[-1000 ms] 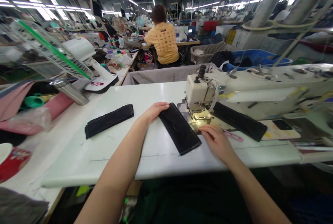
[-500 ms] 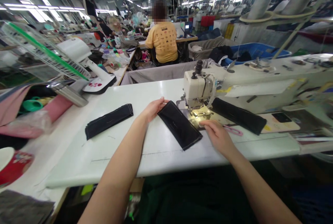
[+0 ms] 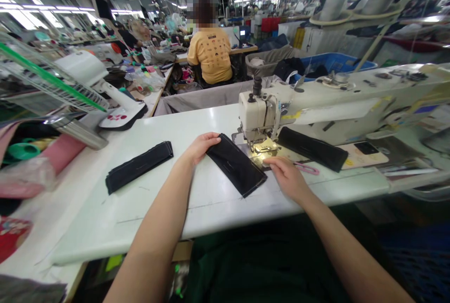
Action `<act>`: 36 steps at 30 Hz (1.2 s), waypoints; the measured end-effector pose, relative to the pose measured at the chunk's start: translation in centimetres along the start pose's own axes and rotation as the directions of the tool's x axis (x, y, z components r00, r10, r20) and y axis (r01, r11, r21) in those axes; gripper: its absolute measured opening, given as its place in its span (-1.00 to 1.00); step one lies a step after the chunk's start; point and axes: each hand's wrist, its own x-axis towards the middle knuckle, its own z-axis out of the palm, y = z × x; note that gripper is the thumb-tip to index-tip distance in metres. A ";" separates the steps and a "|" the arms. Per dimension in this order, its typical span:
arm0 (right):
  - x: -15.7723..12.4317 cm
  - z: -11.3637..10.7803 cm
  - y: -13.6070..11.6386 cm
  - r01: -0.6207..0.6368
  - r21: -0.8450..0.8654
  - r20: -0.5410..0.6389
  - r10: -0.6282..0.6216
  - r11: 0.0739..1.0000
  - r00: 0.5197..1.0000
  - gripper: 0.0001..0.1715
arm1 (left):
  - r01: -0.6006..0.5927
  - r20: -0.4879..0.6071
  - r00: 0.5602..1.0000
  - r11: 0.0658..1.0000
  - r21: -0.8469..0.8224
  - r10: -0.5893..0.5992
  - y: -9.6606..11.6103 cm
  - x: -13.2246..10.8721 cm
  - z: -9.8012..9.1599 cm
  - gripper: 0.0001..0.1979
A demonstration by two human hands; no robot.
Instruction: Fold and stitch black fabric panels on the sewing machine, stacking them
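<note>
A flat black fabric piece [image 3: 237,164] with pale stitching along its edges lies slantwise on the table, left of the sewing machine [image 3: 258,115]. My left hand [image 3: 202,147] pinches its upper left corner, thumb on top. Close to the bright needle plate, my right hand [image 3: 286,176] has its fingertips pressed together, apart from the fabric; whatever they hold, if anything, is too small to make out. A stack of similar black pieces [image 3: 139,166] rests to the left. More black fabric [image 3: 312,148] lies under the machine arm on the right.
Beside my right hand are a pink tool [image 3: 307,168] and a phone [image 3: 366,147]. A steel flask [image 3: 75,129] and a white fan [image 3: 119,110] stand at the left. Beyond the table, a person in a yellow shirt [image 3: 211,56] sits facing away, near a blue bin [image 3: 337,66].
The whole view has shifted, so things appear farther left. My left thumb now lies on the fabric's corner, where the fingers were extended at its edge. My right hand remains by the needle plate.
</note>
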 end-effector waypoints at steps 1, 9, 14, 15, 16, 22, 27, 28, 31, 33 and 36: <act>0.0 0.0 0.1 -0.001 0.002 0.003 0.001 1.000 1.000 -0.68 | -0.005 0.004 1.000 1.000 -0.001 0.005 -0.1 0.1 0.0 -0.67; -0.9 0.2 1.6 0.045 -0.020 -0.018 -0.045 0.999 0.999 -0.65 | -0.056 -0.048 0.997 0.998 0.009 0.056 -1.0 -0.3 0.6 -0.71; -0.8 0.5 1.9 -0.026 -0.048 0.077 0.029 0.999 0.997 -0.48 | -0.102 -0.030 0.994 0.994 0.041 0.103 -0.8 -0.5 1.4 -0.77; -0.8 0.6 1.6 -0.057 -0.044 0.096 0.061 0.997 0.994 -0.43 | -0.114 -0.022 0.993 0.992 0.055 0.115 -0.7 -0.6 1.7 -0.79; -0.7 0.7 1.2 -0.098 -0.035 0.104 0.101 0.995 0.990 -0.39 | -0.126 -0.016 0.992 0.989 0.075 0.127 -0.7 -0.6 2.1 -0.80; -0.5 1.7 -0.9 -0.370 0.239 0.151 0.342 0.898 0.928 -0.24 | -0.212 -0.112 0.961 0.931 0.298 0.254 0.0 -3.1 4.8 -0.68; 0.1 1.2 -1.9 -0.570 0.472 0.260 0.511 0.673 0.819 -0.19 | -0.587 0.438 0.795 0.348 0.731 0.421 -0.1 -9.4 6.0 -0.26; 0.2 1.0 -2.1 -0.605 0.506 0.300 0.533 0.614 0.791 -0.17 | -0.630 0.537 0.761 0.218 0.745 0.363 -0.4 -10.4 6.1 -0.23; 0.5 1.0 -3.1 -0.674 0.569 0.409 0.549 0.472 0.729 -0.14 | -0.622 0.575 0.761 0.083 0.779 0.300 -1.9 -11.5 6.1 -0.25; 0.4 1.2 -3.7 -0.666 0.584 0.426 0.523 0.463 0.738 -0.14 | -0.635 0.580 0.746 0.086 0.768 0.326 -3.0 -11.2 6.2 -0.33; 0.0 1.2 -3.9 -0.619 0.575 0.364 0.511 0.534 0.779 -0.15 | -0.672 0.580 0.715 0.156 0.724 0.392 -3.4 -10.7 6.2 -0.41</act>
